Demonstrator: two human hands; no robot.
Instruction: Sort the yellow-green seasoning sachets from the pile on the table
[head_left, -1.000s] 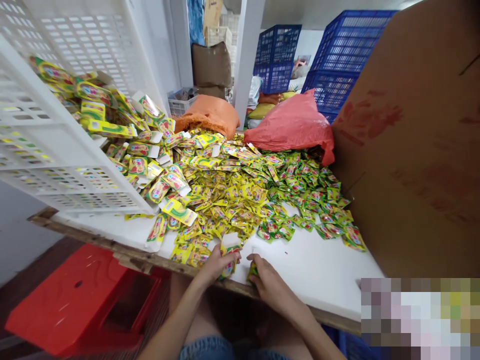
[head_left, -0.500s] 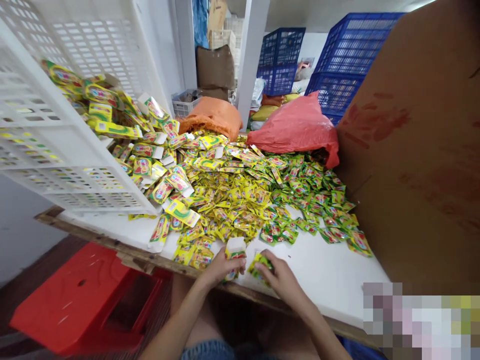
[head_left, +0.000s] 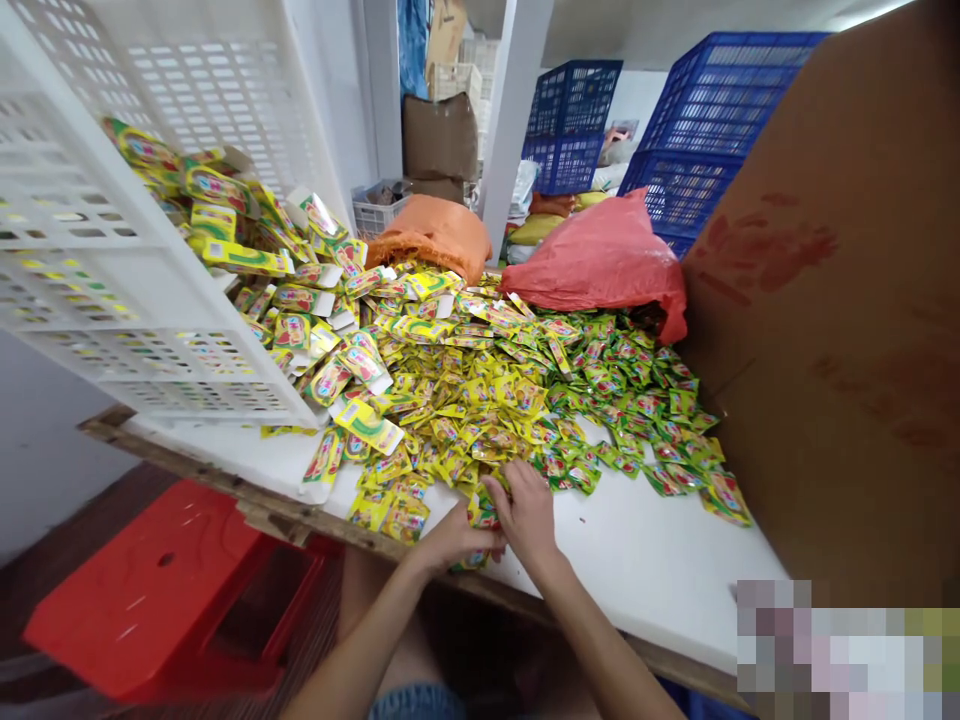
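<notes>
My left hand [head_left: 454, 540] is closed round a small yellow-green printed carton [head_left: 481, 510], held near the table's front edge. My right hand [head_left: 529, 512] is closed at the carton's upper end, its fingers over the opening. The sachets it grips are mostly hidden behind its fingers and the carton. Just beyond my hands lies a heap of yellow sachets [head_left: 469, 400], with green sachets [head_left: 630, 385] to its right. Several open-ended cartons [head_left: 367, 425] lie to the left of the heap.
A tipped white crate [head_left: 225, 350] spills cartons at the left. An orange sack [head_left: 435, 235] and a red bag [head_left: 592, 260] lie at the back. A tall cardboard sheet [head_left: 825, 300] borders the right side. A red stool [head_left: 150, 590] stands below left.
My right hand has moved left with its sachets, from beside the carton to its open top. My left hand still grips the carton. The view has shifted slightly.
</notes>
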